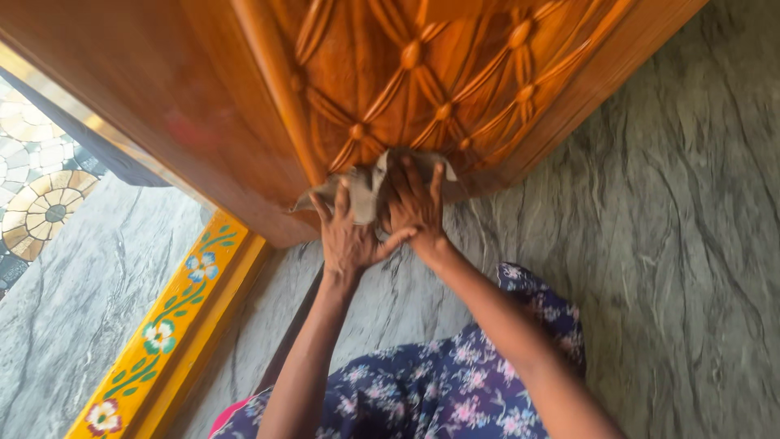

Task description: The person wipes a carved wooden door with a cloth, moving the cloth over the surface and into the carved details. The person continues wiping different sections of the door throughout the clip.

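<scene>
A carved wooden door [422,73] with a raised lattice pattern fills the top of the view. Against its lower edge lies a crumpled grey-brown cloth [362,189]. My left hand [348,236] presses on the cloth with fingers spread upward. Beside it my right hand [414,203] also lies on the cloth, fingers pointing up at the carving, its thumb touching my left hand. Both forearms reach up from the bottom of the view. Part of the cloth is hidden beneath my hands.
Grey veined stone floor [674,244] spreads to the right and below. A yellow threshold strip [175,317] painted with flowers runs diagonally at lower left. Patterned mosaic tiles [36,187] show at far left. My dark floral garment [439,390] covers the bottom centre.
</scene>
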